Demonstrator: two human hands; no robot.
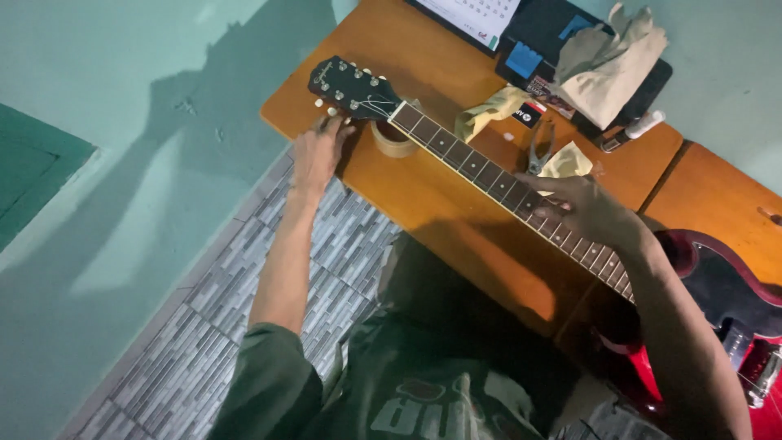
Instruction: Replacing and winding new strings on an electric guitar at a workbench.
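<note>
A red electric guitar lies across an orange wooden table (423,195). Its black headstock (352,87) points to the upper left and its red body (733,310) sits at the right edge of the view. My left hand (316,151) reaches up to the near edge of the headstock, fingertips on the tuning pegs. My right hand (582,213) rests over the dark fretboard (481,167) around mid-neck, fingers pressed onto the strings. A roll of tape (393,138) props the neck up just below the nut.
On the table beyond the neck lie pliers (539,151), yellowish cloths (493,110), a grey rag (611,61) on a black case, a small white bottle (643,126) and a calendar sheet (481,16). Grey patterned floor tiles and a teal wall lie to the left.
</note>
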